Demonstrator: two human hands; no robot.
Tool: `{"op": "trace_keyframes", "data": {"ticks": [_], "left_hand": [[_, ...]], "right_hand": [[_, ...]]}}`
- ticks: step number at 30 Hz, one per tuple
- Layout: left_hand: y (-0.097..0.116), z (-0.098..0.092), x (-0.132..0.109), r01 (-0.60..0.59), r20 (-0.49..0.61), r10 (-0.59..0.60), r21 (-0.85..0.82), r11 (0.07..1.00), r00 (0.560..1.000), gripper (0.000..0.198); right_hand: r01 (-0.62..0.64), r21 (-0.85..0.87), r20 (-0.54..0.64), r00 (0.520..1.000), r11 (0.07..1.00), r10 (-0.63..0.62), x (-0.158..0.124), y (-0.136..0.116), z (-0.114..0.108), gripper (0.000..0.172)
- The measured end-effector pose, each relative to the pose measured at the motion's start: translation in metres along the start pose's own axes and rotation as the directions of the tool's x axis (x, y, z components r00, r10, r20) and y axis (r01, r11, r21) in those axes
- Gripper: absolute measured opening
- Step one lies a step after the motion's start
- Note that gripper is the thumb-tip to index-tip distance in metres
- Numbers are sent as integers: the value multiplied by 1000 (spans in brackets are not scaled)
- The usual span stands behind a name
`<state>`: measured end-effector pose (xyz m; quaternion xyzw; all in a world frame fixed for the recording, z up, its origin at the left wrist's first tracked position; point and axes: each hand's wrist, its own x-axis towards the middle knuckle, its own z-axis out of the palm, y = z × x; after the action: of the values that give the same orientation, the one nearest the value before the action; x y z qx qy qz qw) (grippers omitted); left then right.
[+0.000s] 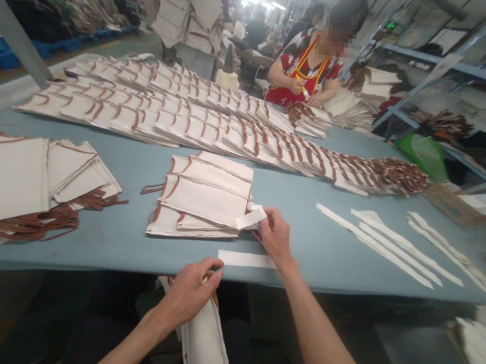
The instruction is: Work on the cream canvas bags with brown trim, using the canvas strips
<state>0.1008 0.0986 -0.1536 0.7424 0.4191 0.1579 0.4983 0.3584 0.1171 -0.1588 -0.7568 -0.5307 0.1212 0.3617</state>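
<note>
My left hand is closed at the table's front edge, pinching the brown-trimmed top of a cream fabric bag that hangs down over my lap. In my right hand a short white strip is held between thumb and fingers, over the lower right corner of a small stack of cream fabric pieces with brown edging. Another white strip lies flat on the table between my hands, its right end partly behind my right wrist.
Cream pieces with brown straps are piled at left. Long overlapping rows of edged pieces cross the table's back. Several white strips lie at right, near a cardboard box. A person in a red apron works across the table.
</note>
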Motion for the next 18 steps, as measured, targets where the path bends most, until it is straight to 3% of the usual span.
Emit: {"op": "trace_keyframes", "data": {"ticks": [3, 6, 11, 18], "left_hand": [[1, -1, 0, -9, -9, 9, -26, 1000, 1000, 34], [5, -3, -1, -26, -30, 24, -52, 998, 999, 35], [14, -14, -14, -49, -106, 40, -81, 995, 994, 38], [33, -41, -45, -34, -179, 1, -178, 983, 984, 41]], "right_hand": [[-9, 195, -108, 994, 981, 31, -8, 0, -7, 30], [3, 379, -142, 988, 926, 55, -12, -9, -15, 32], [9, 625, -29, 1000, 781, 12, -29, -42, -36, 41], [3, 778, 118, 981, 628, -152, -77, -95, -62, 48]]}}
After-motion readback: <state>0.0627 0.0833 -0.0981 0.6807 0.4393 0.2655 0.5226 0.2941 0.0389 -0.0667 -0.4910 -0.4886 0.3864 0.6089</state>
